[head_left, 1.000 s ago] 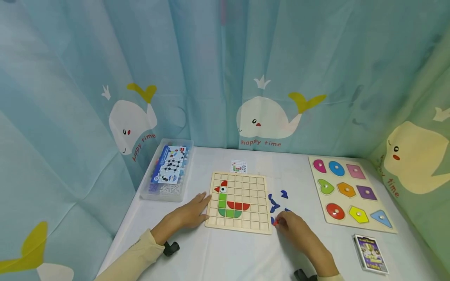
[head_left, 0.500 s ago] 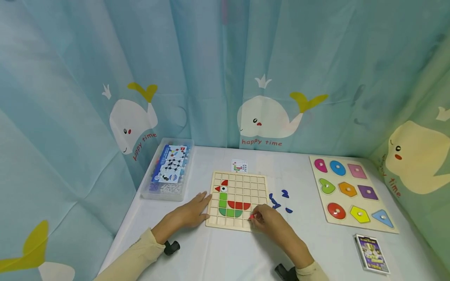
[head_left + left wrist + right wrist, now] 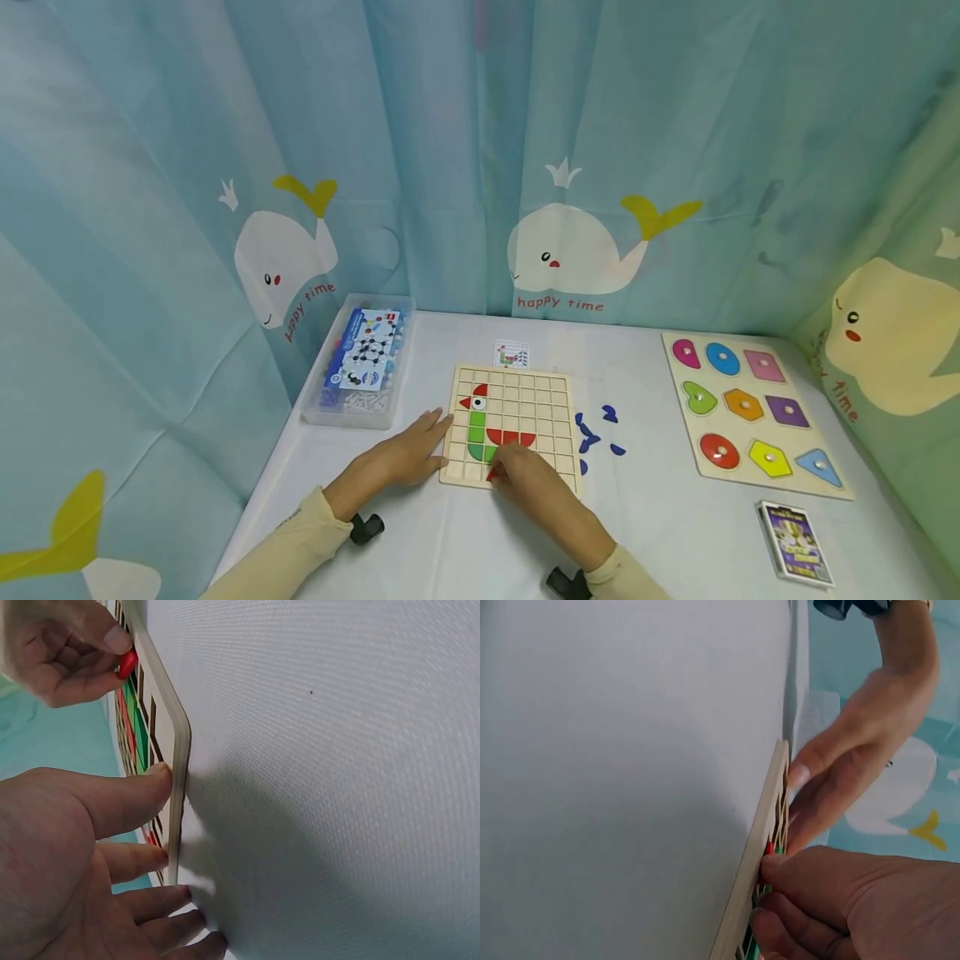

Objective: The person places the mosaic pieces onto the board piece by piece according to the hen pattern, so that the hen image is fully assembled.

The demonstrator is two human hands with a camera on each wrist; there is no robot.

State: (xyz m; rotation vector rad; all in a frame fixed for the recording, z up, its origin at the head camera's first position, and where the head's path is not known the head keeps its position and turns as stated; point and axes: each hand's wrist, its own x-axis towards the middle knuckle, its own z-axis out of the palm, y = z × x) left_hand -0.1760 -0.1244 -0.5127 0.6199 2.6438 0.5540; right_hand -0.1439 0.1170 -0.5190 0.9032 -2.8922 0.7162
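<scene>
A wooden grid board (image 3: 542, 402) lies on the white table with red and green pieces set in its left half. My right hand (image 3: 525, 477) pinches a small red piece (image 3: 491, 474) over the board's front row; the same red piece (image 3: 127, 664) shows between thumb and fingers in the left wrist view, and the red piece (image 3: 769, 847) at the board's edge (image 3: 754, 847) in the right wrist view. My left hand (image 3: 408, 450) lies flat with straight fingers against the board's left edge (image 3: 178, 795).
Several blue pieces (image 3: 596, 433) lie loose right of the board. A shape puzzle board (image 3: 753, 408) sits at the far right, a card box (image 3: 798, 542) in front of it. A clear plastic box (image 3: 360, 362) stands at the left. A small picture card (image 3: 510, 354) lies behind the board.
My right hand has carried the red piece leftward from the loose blue pieces to the board's front row. The left hand has stayed at the board's left edge.
</scene>
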